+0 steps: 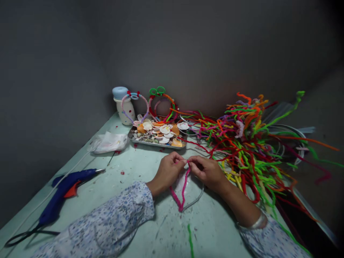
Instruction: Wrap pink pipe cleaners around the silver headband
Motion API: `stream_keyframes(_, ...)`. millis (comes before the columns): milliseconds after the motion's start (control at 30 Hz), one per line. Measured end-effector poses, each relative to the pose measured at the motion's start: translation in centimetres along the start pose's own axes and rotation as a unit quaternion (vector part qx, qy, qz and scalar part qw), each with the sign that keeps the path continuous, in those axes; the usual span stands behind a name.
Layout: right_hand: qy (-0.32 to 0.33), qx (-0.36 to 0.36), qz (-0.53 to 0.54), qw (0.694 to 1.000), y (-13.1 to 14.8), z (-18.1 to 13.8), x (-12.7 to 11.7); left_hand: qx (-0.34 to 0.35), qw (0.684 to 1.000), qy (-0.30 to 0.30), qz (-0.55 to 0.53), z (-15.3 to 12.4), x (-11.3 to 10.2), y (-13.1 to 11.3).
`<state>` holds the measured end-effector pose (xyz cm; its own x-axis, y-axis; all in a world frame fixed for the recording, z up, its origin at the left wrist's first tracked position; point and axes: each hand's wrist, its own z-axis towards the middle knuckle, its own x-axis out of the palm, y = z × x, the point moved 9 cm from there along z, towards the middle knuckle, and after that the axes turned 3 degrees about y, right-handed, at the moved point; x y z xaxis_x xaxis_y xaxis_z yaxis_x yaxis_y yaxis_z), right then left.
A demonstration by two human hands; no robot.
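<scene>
A bright pink pipe cleaner (184,186) hangs in a V below my two hands. My left hand (169,170) is closed, its thumb and finger pinching the pink pipe cleaner near the top. Close beside it, my right hand (209,172) is also closed in a pinch on the same strand. A thin grey headband (197,199) curves below my right hand, and the pink strand is wrapped on its lower end. My palm and fingers hide the rest of the headband.
A metal tray (150,144) holds shells and beads, with finished headbands (135,96) behind it. A white jar (125,109) stands at back left. A blue glue gun (68,190) and a plastic packet (110,142) lie left. Many coloured pipe cleaners (242,143) pile up right.
</scene>
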<state>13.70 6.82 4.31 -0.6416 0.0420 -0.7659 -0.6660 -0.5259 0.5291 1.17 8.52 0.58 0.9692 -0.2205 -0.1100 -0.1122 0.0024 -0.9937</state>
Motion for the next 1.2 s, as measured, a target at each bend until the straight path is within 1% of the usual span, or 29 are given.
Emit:
stream_keyframes(333, -0.003, -0.013, -0.056, 0.998, 0.3, -0.3, 0.2, -0.013, 1.0, 0.005, -0.005, 0.0, 0.1, 0.3)
stream_keyframes(400, -0.011, -0.004, -0.026, 1.0, 0.2, -0.3, 0.1, -0.015, 1.0, 0.008, -0.008, 0.0, 0.2, 0.3)
stream_keyframes(467, -0.02, 0.036, 0.062, 0.997, -0.6, -0.3, -0.1, -0.011, 1.0, 0.014, -0.014, 0.0, 0.3, 0.3)
stream_keyframes(500, -0.024, 0.071, 0.128, 0.989, -1.3, -0.4, 0.0, -0.009, 1.0, 0.019, -0.021, 0.0, 0.4, 0.3)
stream_keyframes(533, -0.027, 0.111, 0.204, 0.972, -2.1, -0.5, 0.2, -0.009, 0.999, 0.023, -0.033, 0.1, 0.5, 0.3)
stream_keyframes(600, -0.034, 0.184, 0.348, 0.918, -3.4, -0.9, 1.0, -0.014, 0.997, 0.032, -0.067, 0.2, 0.7, 0.5)
stream_keyframes(633, -0.035, 0.207, 0.404, 0.89, -3.8, -1.0, 1.5, -0.019, 0.996, 0.031, -0.084, 0.3, 0.6, 0.6)
stream_keyframes(667, -0.037, 0.22, 0.442, 0.869, -4.1, -1.1, 1.8, -0.022, 0.995, 0.027, -0.099, 0.4, 0.6, 0.7)
stream_keyframes(700, -0.04, 0.225, 0.466, 0.855, -4.2, -1.2, 2.0, -0.023, 0.994, 0.02, -0.11, 0.5, 0.4, 0.8)
stream_keyframes(833, -0.057, 0.222, 0.505, 0.832, -4.6, -1.2, 2.1, -0.006, 0.993, -0.006, -0.12, 0.7, -0.1, 0.9)
stream_keyframes(933, -0.065, 0.219, 0.552, 0.802, -4.6, -1.2, 2.2, 0.007, 0.994, -0.017, -0.111, 0.5, -0.3, 0.6)
stream_keyframes(1000, -0.064, 0.219, 0.571, 0.789, -4.5, -1.1, 2.2, 0.02, 0.995, -0.028, -0.089, 0.3, -0.5, 0.2)
stream_keyframes(1200, -0.069, 0.22, 0.576, 0.784, -4.3, -1.2, 2.1, 0.096, 0.994, -0.044, 0.035, -0.7, -0.7, -2.2)
